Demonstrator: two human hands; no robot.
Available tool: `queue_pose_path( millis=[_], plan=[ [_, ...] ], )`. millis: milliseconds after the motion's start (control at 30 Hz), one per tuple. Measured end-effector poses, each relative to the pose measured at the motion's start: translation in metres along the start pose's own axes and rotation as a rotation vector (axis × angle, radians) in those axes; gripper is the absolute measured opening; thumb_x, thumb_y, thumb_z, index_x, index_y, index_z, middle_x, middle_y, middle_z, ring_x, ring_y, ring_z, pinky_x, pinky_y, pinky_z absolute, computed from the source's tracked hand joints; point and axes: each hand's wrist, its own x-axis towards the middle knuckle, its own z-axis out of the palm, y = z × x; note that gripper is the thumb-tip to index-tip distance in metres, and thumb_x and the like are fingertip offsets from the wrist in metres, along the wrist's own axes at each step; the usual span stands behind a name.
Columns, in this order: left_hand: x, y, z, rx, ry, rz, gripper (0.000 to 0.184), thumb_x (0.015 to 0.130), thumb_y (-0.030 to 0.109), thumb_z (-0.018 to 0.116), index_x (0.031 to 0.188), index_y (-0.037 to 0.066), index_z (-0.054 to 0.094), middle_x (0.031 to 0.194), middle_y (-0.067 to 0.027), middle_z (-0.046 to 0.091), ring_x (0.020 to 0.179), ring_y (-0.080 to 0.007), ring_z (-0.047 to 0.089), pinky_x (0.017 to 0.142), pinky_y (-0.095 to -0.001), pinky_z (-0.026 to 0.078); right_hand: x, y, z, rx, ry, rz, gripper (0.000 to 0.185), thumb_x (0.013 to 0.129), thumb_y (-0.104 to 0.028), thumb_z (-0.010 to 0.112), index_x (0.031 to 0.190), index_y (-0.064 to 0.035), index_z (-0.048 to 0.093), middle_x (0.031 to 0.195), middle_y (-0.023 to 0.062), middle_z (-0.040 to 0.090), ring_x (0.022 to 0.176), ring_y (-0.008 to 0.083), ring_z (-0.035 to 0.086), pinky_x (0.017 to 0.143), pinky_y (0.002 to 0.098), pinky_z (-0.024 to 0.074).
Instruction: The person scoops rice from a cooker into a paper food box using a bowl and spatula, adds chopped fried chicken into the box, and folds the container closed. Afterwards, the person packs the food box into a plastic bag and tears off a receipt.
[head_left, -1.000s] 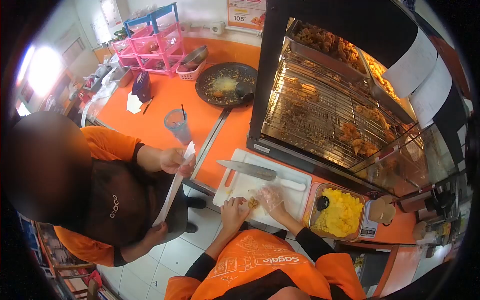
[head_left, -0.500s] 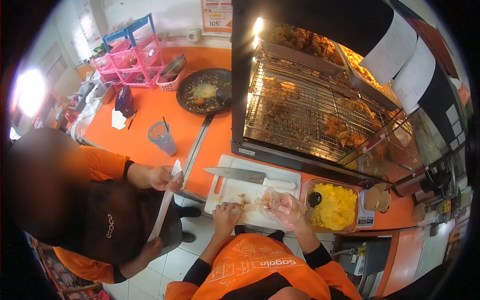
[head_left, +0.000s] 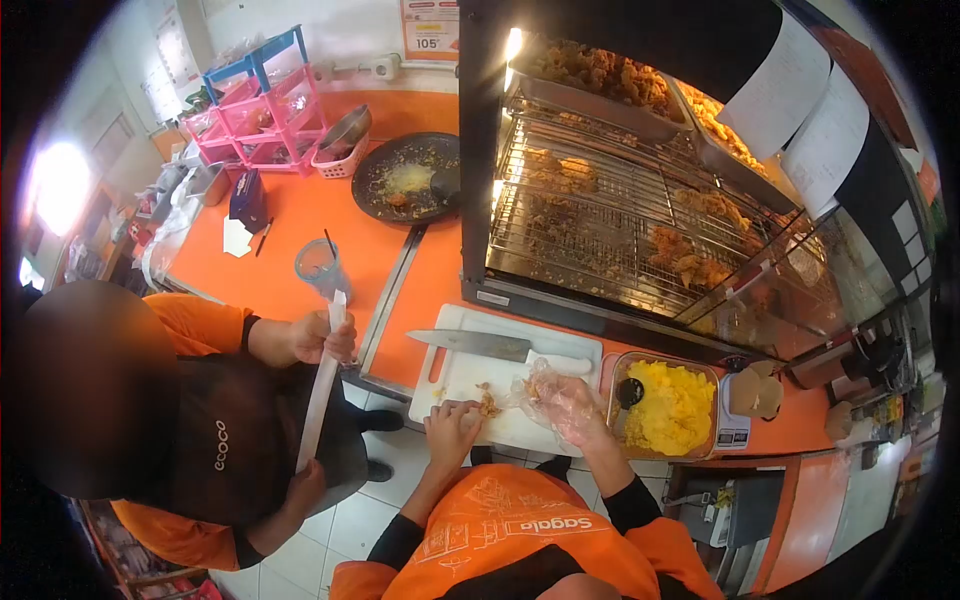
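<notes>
Brown food bits (head_left: 488, 402): cutting board (head_left: 462, 376), 7 o'clock | left hand (head_left: 453, 428): curled, near edge, 8 o'clock | plastic-covered right hand (head_left: 574, 408): 4 o'clock | cannot tell either grip | board strip toward knife (head_left: 485, 345), 12 o'clock

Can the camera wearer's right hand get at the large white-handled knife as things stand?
Probably yes: the right hand, covered in clear plastic, is close beside the white handle, with no obstacle visible between them. The knife lies uncovered on the white cutting board.
</notes>
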Motion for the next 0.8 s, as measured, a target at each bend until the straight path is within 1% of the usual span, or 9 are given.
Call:
queue_pose_path(
  millis=[233, 300, 333, 433, 467, 533, 633, 767, 800],
  plan=[
    [-0.001, -0.001, 0.0, 0.021, 0.017, 0.01, 0.025, 0.075, 0.029, 0.069, 0.1, 0.024, 0.065, 0.096, -0.0015, 0.057, 0.091, -0.0236, 0.051, 0.076, -0.0403, 0.036, 0.014, 0.001, 0.0, -0.192, 0.034, 0.016, 0.012, 0.084, -0.008, 0.064, 0.092, -0.0006, 0.063, 0.095, 0.0051, 0.059, 0.088, 0.017, 0.057, 0.079, 0.0326, 0.0463],
    [-0.001, 0.001, -0.002, 0.049, 0.018, 0.009, 0.026, 0.075, 0.03, 0.069, 0.099, 0.024, 0.065, 0.096, -0.0015, 0.057, 0.091, -0.0236, 0.051, 0.076, -0.0403, 0.036, 0.036, 0.02, -0.01, -1.056, 0.211, -0.217, 0.01, 0.081, -0.004, 0.062, 0.09, 0.0003, 0.06, 0.09, 0.0102, 0.061, 0.088, 0.0217, 0.06, 0.075, 0.0323, 0.0474],
    [-0.001, 0.002, -0.003, 0.074, 0.014, 0.02, 0.026, 0.075, 0.031, 0.069, 0.099, 0.024, 0.065, 0.096, -0.0015, 0.056, 0.091, -0.0237, 0.051, 0.076, -0.0403, 0.036, 0.047, 0.033, -0.016, -1.054, 0.208, -0.217, 0.01, 0.081, -0.004, 0.062, 0.09, 0.0003, 0.06, 0.09, 0.0102, 0.061, 0.088, 0.0217, 0.06, 0.075, 0.0323, 0.0474],
    [-0.003, -0.002, 0.004, 0.094, 0.036, 0.014, 0.024, 0.074, 0.031, 0.07, 0.097, 0.025, 0.066, 0.096, 0.0008, 0.056, 0.092, -0.0225, 0.049, 0.078, -0.0405, 0.035, 0.087, 0.085, -0.045, -1.439, 0.081, -0.469, 0.01, 0.086, -0.01, 0.059, 0.091, -0.0024, 0.062, 0.096, 0.0104, 0.06, 0.09, 0.0201, 0.058, 0.081, 0.0327, 0.0471],
    [-0.004, -0.002, 0.004, 0.096, 0.035, 0.012, 0.024, 0.074, 0.031, 0.07, 0.097, 0.025, 0.066, 0.096, 0.0008, 0.056, 0.092, -0.0225, 0.049, 0.078, -0.0405, 0.035, 0.097, 0.113, -0.063, -0.981, -0.029, -0.362, 0.012, 0.086, -0.012, 0.058, 0.093, -0.0029, 0.061, 0.095, 0.0123, 0.06, 0.09, 0.0224, 0.058, 0.081, 0.0326, 0.0476],
    [-0.006, -0.003, 0.002, 0.1, 0.062, 0.036, 0.022, 0.074, 0.032, 0.07, 0.095, 0.025, 0.067, 0.094, 0.0014, 0.056, 0.091, -0.0219, 0.05, 0.077, -0.0396, 0.035, 0.088, 0.077, -0.024, -1.741, -0.369, -0.563, 0.018, 0.086, -0.017, 0.053, 0.097, -0.004, 0.059, 0.093, 0.0152, 0.059, 0.092, 0.0287, 0.058, 0.08, 0.0344, 0.0483],
    [-0.011, -0.002, -0.002, 0.067, 0.073, 0.009, 0.022, 0.073, 0.033, 0.071, 0.093, 0.024, 0.068, 0.093, 0.002, 0.056, 0.09, -0.0215, 0.051, 0.076, -0.0387, 0.035, 0.097, 0.096, -0.022, -1.879, -0.41, -0.506, 0.009, 0.081, -0.008, 0.049, 0.083, -0.0028, 0.056, 0.088, 0.0158, 0.058, 0.083, 0.0311, 0.057, 0.079, 0.0387, 0.0467],
    [-0.012, -0.003, 0.002, 0.03, 0.091, -0.054, 0.022, 0.072, 0.033, 0.071, 0.091, 0.022, 0.068, 0.085, 0.0021, 0.058, 0.084, -0.0194, 0.053, 0.072, -0.0361, 0.034, 0.098, 0.09, -0.033, -1.618, -0.387, -0.449, 0.013, 0.08, -0.007, 0.049, 0.087, -0.0028, 0.058, 0.088, 0.016, 0.058, 0.085, 0.0314, 0.057, 0.079, 0.0381, 0.0469],
    [-0.011, 0.002, -0.003, -0.036, 0.036, -0.123, 0.02, 0.073, 0.032, 0.07, 0.09, 0.021, 0.068, 0.089, 0.002, 0.06, 0.089, -0.022, 0.053, 0.078, -0.0385, 0.037, 0.104, 0.094, -0.042, -1.582, -0.395, -0.478, 0.012, 0.08, -0.005, 0.051, 0.088, -0.0025, 0.059, 0.086, 0.0162, 0.059, 0.085, 0.0305, 0.059, 0.076, 0.0372, 0.048]
  ],
)
